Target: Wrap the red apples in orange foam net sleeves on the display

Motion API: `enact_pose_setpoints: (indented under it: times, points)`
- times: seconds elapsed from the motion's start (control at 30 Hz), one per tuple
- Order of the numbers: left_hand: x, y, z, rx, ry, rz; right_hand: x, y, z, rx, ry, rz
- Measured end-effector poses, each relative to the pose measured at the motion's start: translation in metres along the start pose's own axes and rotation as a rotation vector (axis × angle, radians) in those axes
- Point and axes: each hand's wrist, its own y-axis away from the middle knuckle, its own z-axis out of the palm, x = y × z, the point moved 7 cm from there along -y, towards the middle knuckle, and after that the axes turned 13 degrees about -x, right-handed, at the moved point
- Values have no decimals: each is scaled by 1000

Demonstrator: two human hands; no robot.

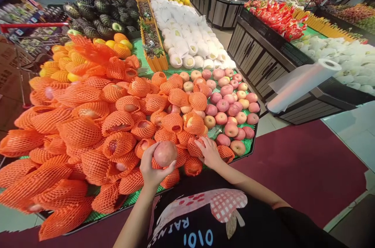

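Note:
My left hand (pixel 150 170) is closed around a bare reddish apple (pixel 165 153), holding it up over the display with thumb and fingers on either side. Just to its right, my right hand (pixel 212 156) has its fingers curled on an orange foam net (pixel 194 146) at the front of the pile. What lies inside that net is mostly hidden. Bare red and yellow apples (pixel 231 129) sit on the green mat beyond my right hand. Many more orange-netted fruits (pixel 117 122) are heaped to the left of both hands.
White-netted fruits (pixel 187 39) lie farther back, beside a planter with a yellow fence (pixel 156 63). Dark netted fruits (pixel 102 15) are at the back left. A plastic bag roll (pixel 303 86) stands at the right, near another stand (pixel 263 58).

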Motion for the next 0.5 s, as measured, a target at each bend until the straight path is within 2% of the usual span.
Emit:
enact_pose_setpoints:
  times: [0.1,0.23,0.33,0.4,0.43,0.5]
  points:
    - [-4,2,2,-9,31,-42,-12,-2,2,-109,-16,-15]
    - [-3,6,6,-11,107,-72,-19,7,-18,-194,-122,-134]
    - [2,7,11,-42,173,-54,-19,17,-41,-98,-260,-162]
    - [9,6,17,-76,213,-19,-18,21,-55,27,-433,-144]
    - [13,4,21,-99,228,8,-19,22,-56,50,-559,-143]
    - [26,1,30,-167,240,88,-25,19,-50,-8,-889,-168]
